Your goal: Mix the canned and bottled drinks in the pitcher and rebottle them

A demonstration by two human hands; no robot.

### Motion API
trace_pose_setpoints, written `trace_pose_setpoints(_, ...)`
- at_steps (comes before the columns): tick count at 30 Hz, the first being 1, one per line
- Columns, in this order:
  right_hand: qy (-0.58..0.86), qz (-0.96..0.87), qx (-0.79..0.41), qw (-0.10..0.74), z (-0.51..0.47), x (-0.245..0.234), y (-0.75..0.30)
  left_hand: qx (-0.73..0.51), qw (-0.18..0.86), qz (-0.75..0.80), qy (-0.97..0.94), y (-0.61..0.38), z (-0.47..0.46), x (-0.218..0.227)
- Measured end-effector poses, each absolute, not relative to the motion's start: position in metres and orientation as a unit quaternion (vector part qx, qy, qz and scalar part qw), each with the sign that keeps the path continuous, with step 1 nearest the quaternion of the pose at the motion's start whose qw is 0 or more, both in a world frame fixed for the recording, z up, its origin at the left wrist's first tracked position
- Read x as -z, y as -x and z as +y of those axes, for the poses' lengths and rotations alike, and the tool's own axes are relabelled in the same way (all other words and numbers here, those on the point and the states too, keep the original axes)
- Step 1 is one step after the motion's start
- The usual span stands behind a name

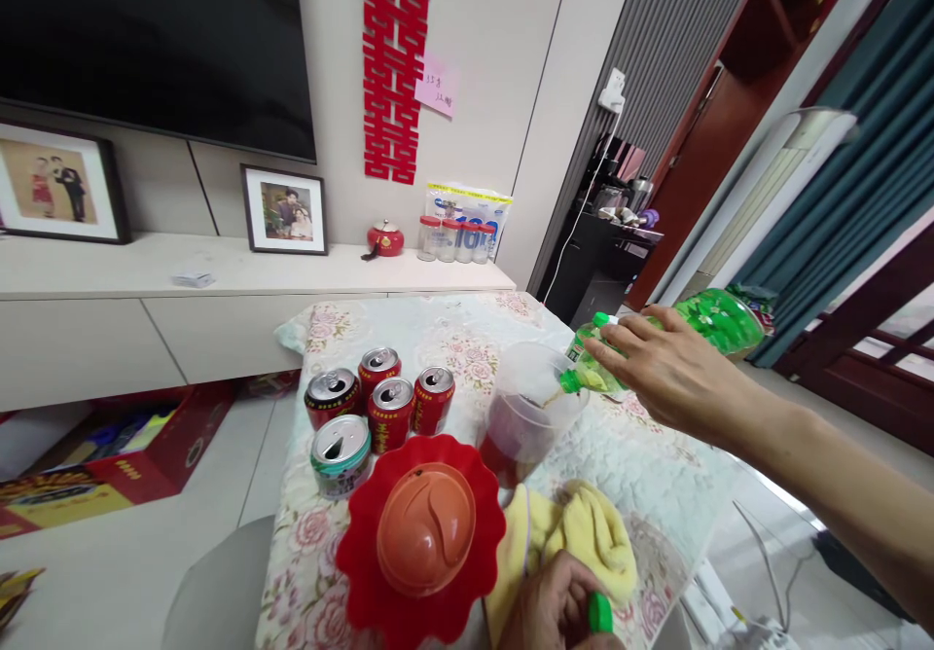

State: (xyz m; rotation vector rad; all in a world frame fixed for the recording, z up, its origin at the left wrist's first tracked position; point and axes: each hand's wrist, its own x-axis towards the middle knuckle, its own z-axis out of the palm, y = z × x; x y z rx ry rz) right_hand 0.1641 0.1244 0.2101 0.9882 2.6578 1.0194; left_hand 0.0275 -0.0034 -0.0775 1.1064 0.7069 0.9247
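Observation:
My right hand (657,363) is wrapped round a large green-labelled drink bottle (719,324), tilted with its neck down to the left. Its mouth is at the rim of a translucent plastic container (521,426), and a thin stream runs in. Reddish-brown liquid fills the container's lower part. At the bottom edge, my left hand (547,606) is closed on a green bottle cap (600,613), beside a yellow cloth (594,533). A second green-capped bottle (582,337) stands behind the container, partly hidden by my right hand.
Several opened drink cans (390,412) stand left of the container on the floral tablecloth (313,533). In front is a red scalloped dish (365,582) with an orange dome-shaped lid or bowl (427,528). Behind, a white cabinet (219,266) holds jars (448,241) and framed photos.

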Motion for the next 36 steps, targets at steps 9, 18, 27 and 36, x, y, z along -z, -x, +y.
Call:
trace_pose_setpoints(9,-0.304,0.847,-0.416,0.132,0.121,-0.213,-0.139,-0.426,0.767,0.247,-0.411,-0.019,0.001,0.070)
trace_pose_setpoints(18,-0.292,0.839,-0.448,0.104,0.117,-0.207,-0.135,-0.433,0.783,0.211,-0.393,-0.012,0.005,0.051)
trace_pose_setpoints(27,-0.310,0.843,-0.434,0.070,0.115,-0.200,-0.141,-0.452,0.753,0.282,-0.387,-0.004,0.009,0.033)
trace_pose_setpoints(36,-0.469,0.860,-0.179,-0.088,0.119,-0.187,-0.179,-0.513,0.739,0.294,-0.323,0.027,0.012,0.008)
